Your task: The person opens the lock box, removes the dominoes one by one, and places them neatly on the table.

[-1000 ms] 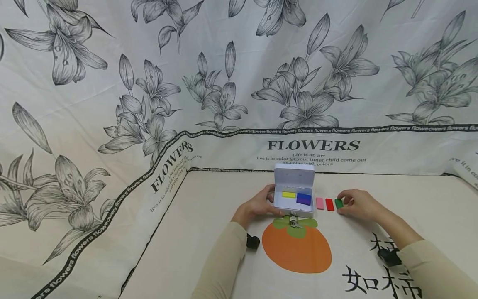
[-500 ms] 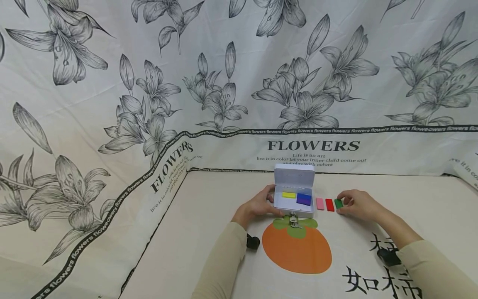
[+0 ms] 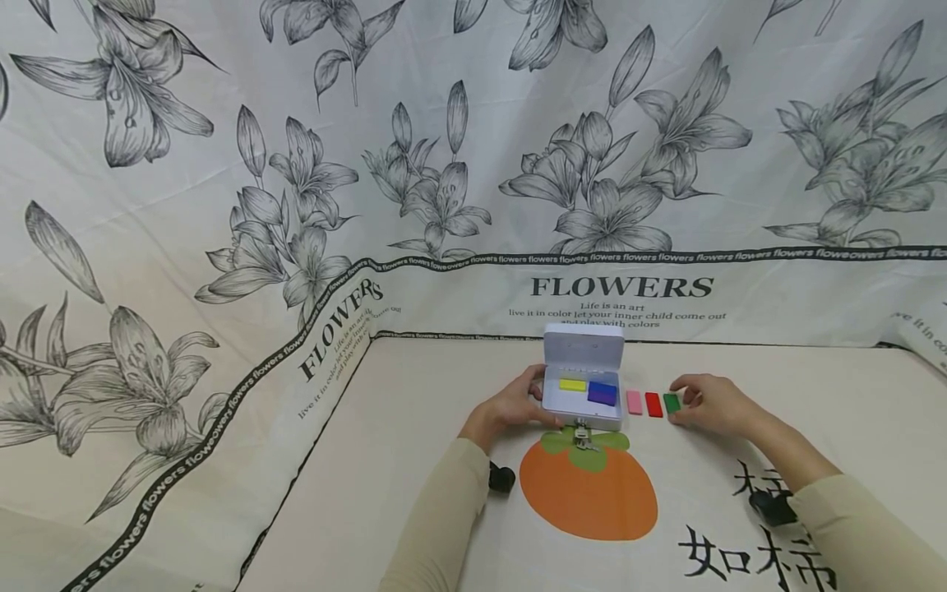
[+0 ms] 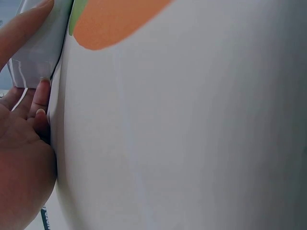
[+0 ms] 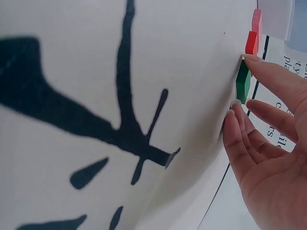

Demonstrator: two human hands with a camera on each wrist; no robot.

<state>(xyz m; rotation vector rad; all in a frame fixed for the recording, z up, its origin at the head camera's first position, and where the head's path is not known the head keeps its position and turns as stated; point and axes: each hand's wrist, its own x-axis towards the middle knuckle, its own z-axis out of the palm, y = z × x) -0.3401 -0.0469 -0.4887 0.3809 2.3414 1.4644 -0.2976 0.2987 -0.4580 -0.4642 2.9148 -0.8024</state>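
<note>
While the left hand [image 3: 506, 404] grips the left end of the open white box [image 3: 580, 422], the right hand [image 3: 713, 404] pinches the green block [image 3: 672, 403] by its ends on the table [image 3: 414, 460]. Red block [image 3: 653, 404] and pink block [image 3: 634, 403] stand between it and the box — yellow block [image 3: 572, 385] and blue block [image 3: 602, 394] inside. Behind hangs flower-printed cloth [image 3: 459, 300].

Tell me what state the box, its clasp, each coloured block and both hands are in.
White box: open, lid raised
Metal clasp: hanging at box's front
Yellow block: inside box
Blue block: inside box
Pink block: on table
Red block: on table
Green block: on table
Left hand: gripping box
Right hand: pinching green block's ends
</note>
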